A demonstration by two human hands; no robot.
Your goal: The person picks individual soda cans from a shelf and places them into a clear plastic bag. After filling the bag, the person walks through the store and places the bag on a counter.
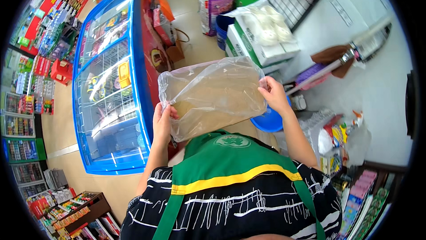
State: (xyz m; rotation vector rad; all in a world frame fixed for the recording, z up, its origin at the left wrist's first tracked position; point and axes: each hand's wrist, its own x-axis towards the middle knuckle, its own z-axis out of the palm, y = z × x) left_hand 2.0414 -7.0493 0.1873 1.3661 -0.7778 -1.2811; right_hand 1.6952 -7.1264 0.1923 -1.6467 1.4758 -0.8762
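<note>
A clear plastic bag (216, 90) is stretched out flat in front of my green apron (229, 153), and the tan floor shows through it. My left hand (163, 120) pinches its left side between thumb and fingers. At the upper right corner, my right hand (274, 93) grips the plastic. Creases run across the film, and I see nothing inside it. Below my right hand and partly hidden behind the bag is a blue plastic basin (271, 118).
A blue-framed chest freezer (109, 90) with glass lids stands close on the left. Ahead are white-and-green cartons (263, 47), a dark blue bucket (223, 30) and a large purple-and-white sack (218, 7). Stocked shelves (362, 200) lie at lower right; a white wall (382, 116) bounds the right.
</note>
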